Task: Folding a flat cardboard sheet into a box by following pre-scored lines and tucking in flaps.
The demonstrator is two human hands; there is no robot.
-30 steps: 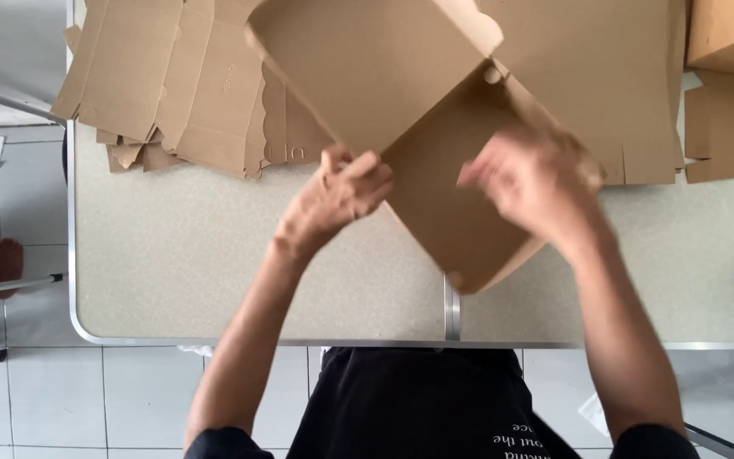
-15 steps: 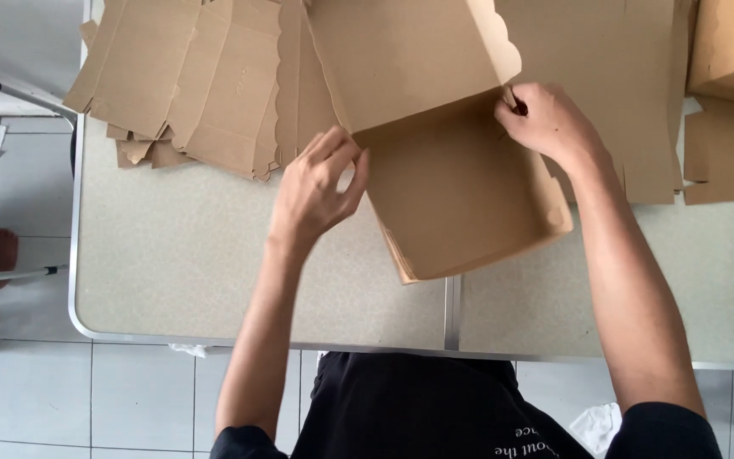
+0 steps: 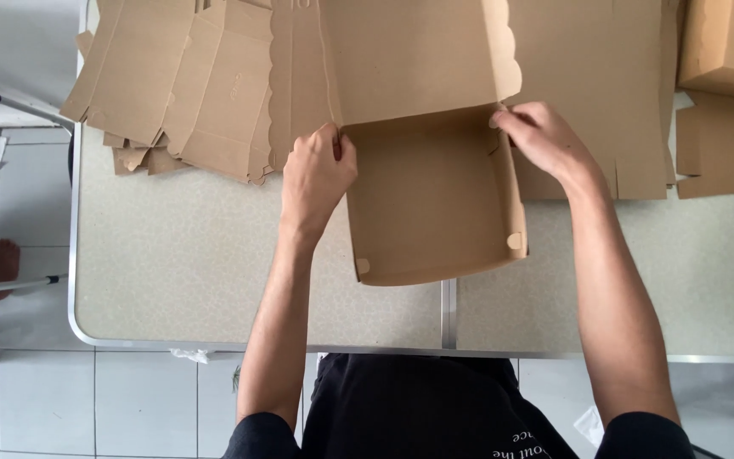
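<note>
- While both hands flank it, cardboard box point(image 3: 431, 200) sits mid-surface point(image 3: 197, 263), lid flap up, facing away.
- Left hand point(image 3: 316, 174) fingers pinch left back corner.
- Right hand point(image 3: 541, 140) fingers grip right back corner; equally near.

A brown cardboard box point(image 3: 431, 200) is sitting open near the middle of the table point(image 3: 197, 272), walls standing upright, its lid seemingly leaning back toward the far edge.
</note>
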